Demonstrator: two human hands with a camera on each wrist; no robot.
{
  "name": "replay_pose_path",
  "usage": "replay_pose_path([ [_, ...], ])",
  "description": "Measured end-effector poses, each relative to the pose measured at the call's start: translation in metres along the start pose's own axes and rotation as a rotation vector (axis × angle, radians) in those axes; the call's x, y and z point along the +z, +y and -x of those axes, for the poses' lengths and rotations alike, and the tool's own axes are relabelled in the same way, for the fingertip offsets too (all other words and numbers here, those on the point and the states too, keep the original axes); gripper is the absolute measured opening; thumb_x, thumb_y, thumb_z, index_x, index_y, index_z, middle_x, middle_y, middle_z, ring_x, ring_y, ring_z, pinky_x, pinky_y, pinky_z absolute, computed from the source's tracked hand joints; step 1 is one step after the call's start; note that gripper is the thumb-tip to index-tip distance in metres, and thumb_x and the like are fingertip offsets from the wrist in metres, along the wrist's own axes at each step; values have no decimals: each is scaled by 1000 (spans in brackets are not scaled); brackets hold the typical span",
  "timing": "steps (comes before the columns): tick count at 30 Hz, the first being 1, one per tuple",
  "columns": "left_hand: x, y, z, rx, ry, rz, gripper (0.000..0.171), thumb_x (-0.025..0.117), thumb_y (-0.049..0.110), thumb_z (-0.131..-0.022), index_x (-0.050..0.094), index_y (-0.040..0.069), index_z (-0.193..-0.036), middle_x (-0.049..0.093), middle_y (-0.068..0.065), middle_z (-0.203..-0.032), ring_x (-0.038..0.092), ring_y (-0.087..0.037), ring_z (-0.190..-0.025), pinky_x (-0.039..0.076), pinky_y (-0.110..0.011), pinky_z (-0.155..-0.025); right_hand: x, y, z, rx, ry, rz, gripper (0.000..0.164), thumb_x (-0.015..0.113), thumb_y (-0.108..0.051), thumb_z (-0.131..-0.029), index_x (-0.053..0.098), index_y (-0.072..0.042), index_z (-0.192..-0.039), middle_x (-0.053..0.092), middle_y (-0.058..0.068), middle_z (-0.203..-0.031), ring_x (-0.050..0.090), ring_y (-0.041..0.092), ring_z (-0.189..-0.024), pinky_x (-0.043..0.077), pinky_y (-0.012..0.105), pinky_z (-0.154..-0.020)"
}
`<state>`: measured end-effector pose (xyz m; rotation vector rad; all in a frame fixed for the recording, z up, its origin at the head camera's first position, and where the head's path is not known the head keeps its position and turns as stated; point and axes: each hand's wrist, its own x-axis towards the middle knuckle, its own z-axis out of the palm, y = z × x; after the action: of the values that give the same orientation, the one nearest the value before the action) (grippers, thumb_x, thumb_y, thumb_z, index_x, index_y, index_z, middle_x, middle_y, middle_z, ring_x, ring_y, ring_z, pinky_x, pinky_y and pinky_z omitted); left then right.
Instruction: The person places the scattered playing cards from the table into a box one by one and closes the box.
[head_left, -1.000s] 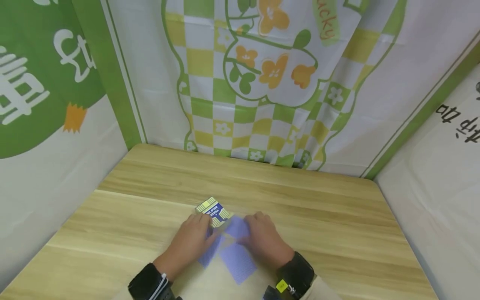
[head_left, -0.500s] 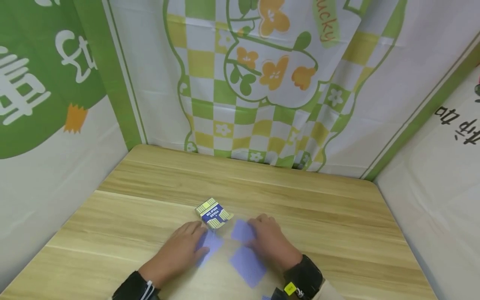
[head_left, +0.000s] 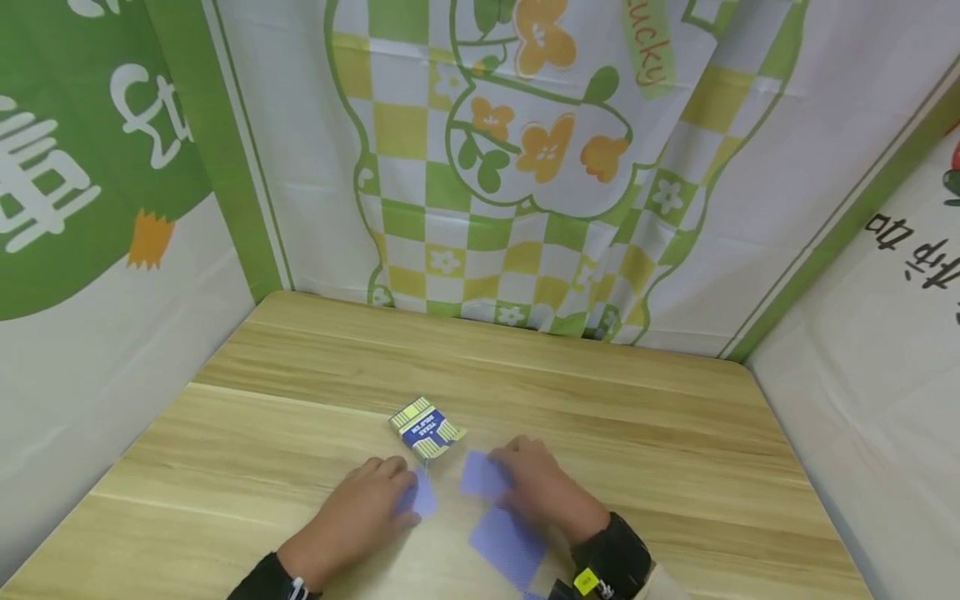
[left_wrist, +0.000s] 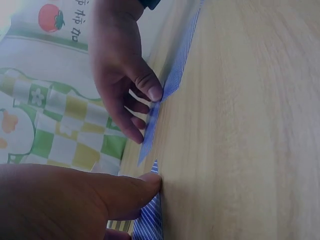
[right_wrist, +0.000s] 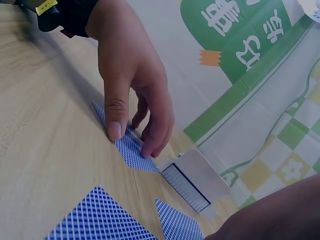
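Observation:
In the head view my left hand (head_left: 352,517) grips a blue-backed playing card (head_left: 423,493) at the table, its thumb on the near edge and fingertips on the far one. The right wrist view shows that card (right_wrist: 131,152) lying flat between thumb and curled fingers. To the right, my right hand (head_left: 543,492) holds another blue-backed card (head_left: 477,473) by its edges, fingers curled. A further blue card (head_left: 508,546) lies just below the right hand's fingers. Beyond the cards lies a Texas Hold'em card box (head_left: 427,427); its flap (right_wrist: 197,170) stands open.
The wooden table (head_left: 645,408) meets a hanging cloth (head_left: 510,250) with green checks at the back. Cloth walls stand at left and right. A corner of one more blue card (head_left: 533,596) shows by the right wrist strap (head_left: 611,550).
My hands have moved apart from near the box and slightly toward me. The two cards at the right hand have slid right and nearer; more of the box shows.

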<state>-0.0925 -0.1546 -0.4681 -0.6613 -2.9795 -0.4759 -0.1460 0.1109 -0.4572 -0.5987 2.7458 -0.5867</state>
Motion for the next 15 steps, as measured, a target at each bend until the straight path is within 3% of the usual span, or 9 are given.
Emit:
replay_pose_path([
  [7, -1, 7, -2, 11, -19, 17, 40, 81, 31, -83, 71, 10, -115, 62, -3, -108, 57, -21, -97, 52, -43, -88, 2, -3, 1, -45, 15, 37, 46, 78, -20, -86, 67, -15, -131, 58, 5, -121, 52, 26, -112, 48, 40, -89],
  [15, -10, 4, -14, -126, -148, 162, 65, 79, 15, -68, 62, 4, -130, 50, -4, -94, 43, -22, -87, 41, -39, -78, 14, -2, -4, -143, 148, 78, 52, 87, -39, -74, 69, -14, -117, 61, 6, -115, 53, 24, -105, 45, 40, -89],
])
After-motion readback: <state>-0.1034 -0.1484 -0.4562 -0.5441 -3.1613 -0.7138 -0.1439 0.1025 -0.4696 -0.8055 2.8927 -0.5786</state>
